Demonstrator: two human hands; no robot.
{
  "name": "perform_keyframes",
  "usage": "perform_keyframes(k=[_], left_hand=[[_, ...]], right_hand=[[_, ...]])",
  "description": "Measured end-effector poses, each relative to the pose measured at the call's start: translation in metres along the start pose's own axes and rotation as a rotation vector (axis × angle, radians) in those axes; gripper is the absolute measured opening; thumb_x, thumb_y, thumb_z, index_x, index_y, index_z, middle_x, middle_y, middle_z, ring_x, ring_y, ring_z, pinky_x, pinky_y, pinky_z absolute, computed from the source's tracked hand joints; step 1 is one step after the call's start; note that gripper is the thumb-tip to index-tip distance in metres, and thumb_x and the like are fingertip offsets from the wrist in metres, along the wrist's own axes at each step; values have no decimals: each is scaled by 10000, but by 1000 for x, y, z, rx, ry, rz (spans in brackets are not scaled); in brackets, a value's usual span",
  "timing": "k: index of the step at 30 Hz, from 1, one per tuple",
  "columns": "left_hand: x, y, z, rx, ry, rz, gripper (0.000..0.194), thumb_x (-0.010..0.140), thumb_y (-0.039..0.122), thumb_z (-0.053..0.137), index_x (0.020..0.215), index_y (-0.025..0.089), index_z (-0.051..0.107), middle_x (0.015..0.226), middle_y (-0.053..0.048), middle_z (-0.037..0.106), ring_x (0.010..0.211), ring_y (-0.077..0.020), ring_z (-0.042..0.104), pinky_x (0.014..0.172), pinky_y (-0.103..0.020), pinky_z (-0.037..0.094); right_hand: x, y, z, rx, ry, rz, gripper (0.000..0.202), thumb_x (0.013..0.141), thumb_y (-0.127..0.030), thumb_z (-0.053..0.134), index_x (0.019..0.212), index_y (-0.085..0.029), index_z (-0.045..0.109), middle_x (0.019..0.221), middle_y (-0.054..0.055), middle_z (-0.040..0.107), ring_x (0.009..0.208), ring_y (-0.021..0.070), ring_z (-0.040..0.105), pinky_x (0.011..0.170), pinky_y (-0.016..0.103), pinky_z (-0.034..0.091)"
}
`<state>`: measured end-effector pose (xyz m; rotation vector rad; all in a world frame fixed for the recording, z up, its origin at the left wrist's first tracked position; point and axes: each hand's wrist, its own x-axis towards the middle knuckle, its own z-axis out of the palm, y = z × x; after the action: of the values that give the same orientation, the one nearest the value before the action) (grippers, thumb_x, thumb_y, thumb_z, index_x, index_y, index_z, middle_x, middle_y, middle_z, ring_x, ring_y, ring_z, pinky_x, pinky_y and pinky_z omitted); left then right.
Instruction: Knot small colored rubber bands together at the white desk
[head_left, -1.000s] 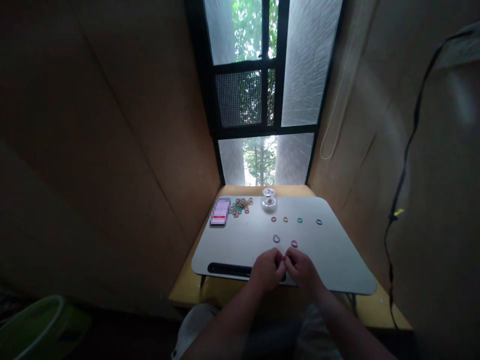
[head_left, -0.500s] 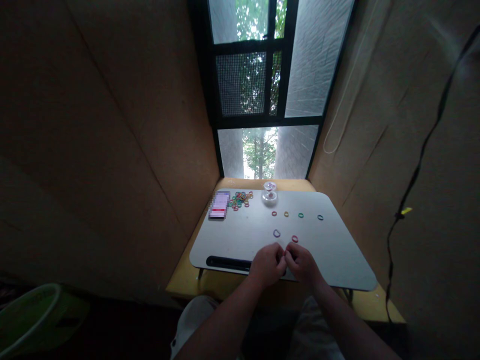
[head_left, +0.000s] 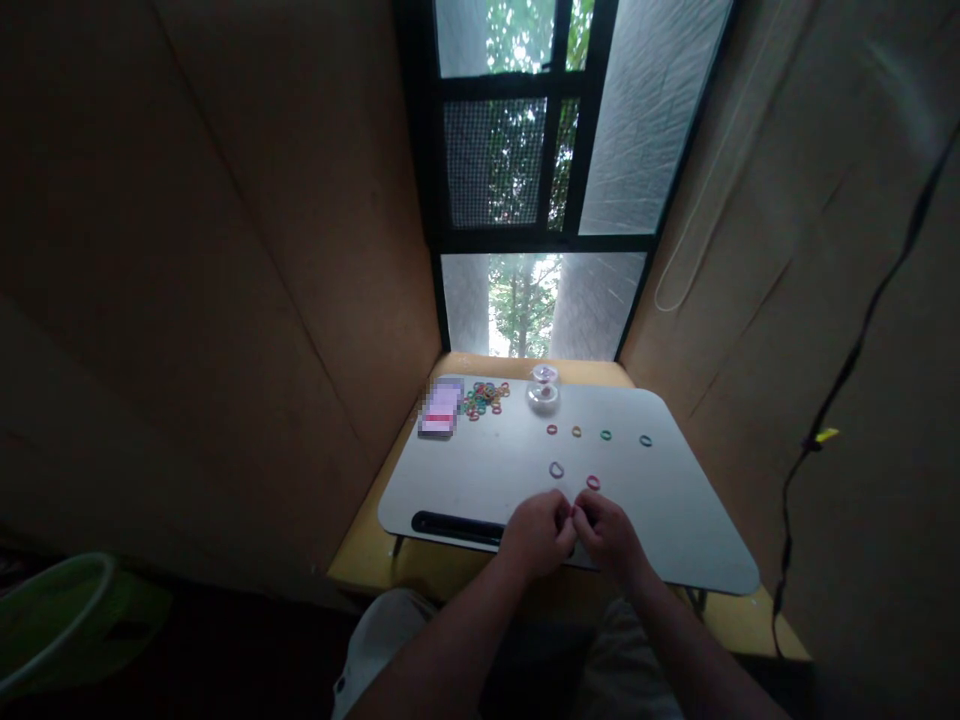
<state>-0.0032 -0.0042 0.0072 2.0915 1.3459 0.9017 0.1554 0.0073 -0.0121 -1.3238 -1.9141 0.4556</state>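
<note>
Above the front edge of the white lap table (head_left: 465, 470), my left hand (head_left: 538, 532) and my right hand (head_left: 609, 532) meet with fingertips pinched together. Whatever they pinch is mostly hidden; only a tiny reddish trace shows between the fingertips. Just beyond the fingers lie a purple hair tie (head_left: 551, 473), bent out of round, and a pink-red hair tie (head_left: 588, 484). Farther back, a row holds a red hair tie (head_left: 552, 426), a yellow one (head_left: 577, 428), a green one (head_left: 606, 431) and a dark teal one (head_left: 646, 436).
A pile of coloured hair ties (head_left: 486, 402) sits at the back left beside a phone (head_left: 441, 408) with a blurred screen. A clear round container (head_left: 543, 399) stands at the back. A black slot (head_left: 457, 528) runs along the front edge. A dark cable (head_left: 847, 370) hangs at right.
The view has shifted slightly. Both hands stay pinched together in nearly the same place, and the hair ties on the table have not moved.
</note>
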Motion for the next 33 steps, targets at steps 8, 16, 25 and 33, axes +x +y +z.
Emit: perform_keyframes(k=[8, 16, 25, 33], left_hand=[[0, 2, -1, 13, -11, -21, 116, 873, 273, 512, 791, 199, 547, 731, -9, 603, 671, -149, 522, 619, -271, 347], [1, 3, -1, 21, -15, -22, 111, 866, 274, 518, 800, 199, 567, 744, -17, 612, 691, -159, 531, 639, -279, 362], [2, 2, -1, 25, -29, -24, 107, 872, 274, 512, 815, 203, 566, 745, -13, 616, 683, -155, 533, 632, -272, 362], [4, 2, -1, 26, -44, -30, 96, 854, 272, 524, 815, 203, 578, 741, -16, 611, 695, -163, 533, 633, -277, 353]], right_hand=[[0, 0, -1, 4, -4, -4, 171, 823, -240, 459, 655, -218, 441, 598, -27, 494, 574, 135, 481, 564, 250, 347], [0, 0, -1, -7, -8, 6, 167, 823, -234, 455, 656, -218, 455, 605, -20, 513, 584, 138, 478, 574, 252, 352], [2, -2, -3, 15, -5, 8, 156, 800, -220, 459, 645, -213, 457, 595, -25, 493, 573, 131, 469, 567, 250, 341], [4, -3, -4, 28, -28, 43, 160, 804, -239, 466, 646, -217, 458, 569, -30, 485, 558, 129, 457, 545, 244, 335]])
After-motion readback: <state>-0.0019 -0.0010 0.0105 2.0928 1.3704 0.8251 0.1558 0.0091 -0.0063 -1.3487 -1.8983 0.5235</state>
